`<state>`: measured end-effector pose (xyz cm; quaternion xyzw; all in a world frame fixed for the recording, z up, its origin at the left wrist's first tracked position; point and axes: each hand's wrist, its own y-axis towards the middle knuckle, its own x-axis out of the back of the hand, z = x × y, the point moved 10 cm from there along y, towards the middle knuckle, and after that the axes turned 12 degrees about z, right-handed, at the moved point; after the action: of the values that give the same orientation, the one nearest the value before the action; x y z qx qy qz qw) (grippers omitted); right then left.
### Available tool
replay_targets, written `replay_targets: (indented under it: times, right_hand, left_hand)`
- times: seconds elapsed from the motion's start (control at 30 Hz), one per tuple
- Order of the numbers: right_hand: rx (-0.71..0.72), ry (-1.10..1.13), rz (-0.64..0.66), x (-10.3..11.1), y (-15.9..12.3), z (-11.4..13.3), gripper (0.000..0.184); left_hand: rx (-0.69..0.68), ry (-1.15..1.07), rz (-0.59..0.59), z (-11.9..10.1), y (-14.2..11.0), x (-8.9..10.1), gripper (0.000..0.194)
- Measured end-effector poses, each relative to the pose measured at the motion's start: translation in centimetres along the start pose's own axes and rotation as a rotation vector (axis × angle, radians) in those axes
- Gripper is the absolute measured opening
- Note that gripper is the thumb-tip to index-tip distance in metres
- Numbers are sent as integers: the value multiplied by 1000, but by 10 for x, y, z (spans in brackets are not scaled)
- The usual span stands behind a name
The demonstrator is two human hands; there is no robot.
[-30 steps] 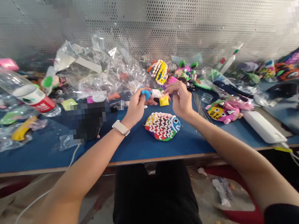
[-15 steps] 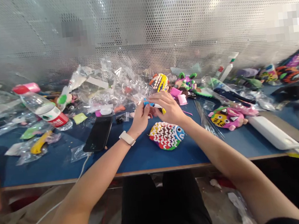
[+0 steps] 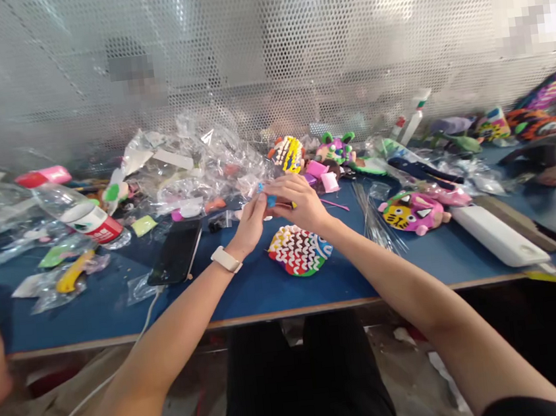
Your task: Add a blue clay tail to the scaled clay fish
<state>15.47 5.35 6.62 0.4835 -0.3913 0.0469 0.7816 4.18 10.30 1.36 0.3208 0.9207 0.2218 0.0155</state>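
Observation:
A small lump of blue modelling clay (image 3: 271,201) is pinched between my two hands above the blue table. My left hand (image 3: 249,225), with a pale watch band at the wrist, grips it from the left. My right hand (image 3: 303,200) closes over it from the right, its fingers hiding part of the lump. Just below the hands lies a colourful clay fish (image 3: 298,251) with white wavy scales and a blue head. My right forearm overlaps its head end. Behind my hands sits an orange, white and yellow striped clay piece (image 3: 287,155).
A phone (image 3: 176,252) on a cable, a tilted bottle (image 3: 87,218) and crumpled clear plastic (image 3: 194,164) occupy the left. To the right are thin wires (image 3: 376,217), a pink-and-yellow clay animal (image 3: 415,212) and a white power bank (image 3: 499,235). Other people's arms show at both sides.
My hands have shifted slightly, and the blue lump shows at a different angle between my fingers. The whole view has moved a little; the fish stays on the table.

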Motion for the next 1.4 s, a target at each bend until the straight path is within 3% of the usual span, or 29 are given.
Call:
replay_targets:
  times: [0.27,0.4,0.57,0.73,0.9,1.07,1.23,1.4]
  right_hand:
    - [-46,20,-156,18,-5,-1,18]
    - [-103,85,-136,18,-7,-4,18]
    - [-42,61,-93,16,-4,1,33]
    - [-75,26,-69,14,-4,-10,24]
    - [-53,-50,-8,9,-4,-11,27]
    - [9,-3,-66,15,-6,-5,32]
    - [-60,31,-89,18,-7,-11,30]
    - [-18,75,-92,16,-7,-10,28]
  left_hand:
    - [-94,65,-19,-17,1,5,45]
    - [-57,20,-41,-8,2,10,42]
    - [-21,-138,-96,-1,3,17,44]
    - [6,-210,-49,-4,3,11,47]
    - [17,-108,-23,-3,4,10,49]
    - [18,-85,-44,-1,6,15,54]
    - [57,-82,-28,-1,6,11,57]
    - [-32,38,9,-12,5,10,51]
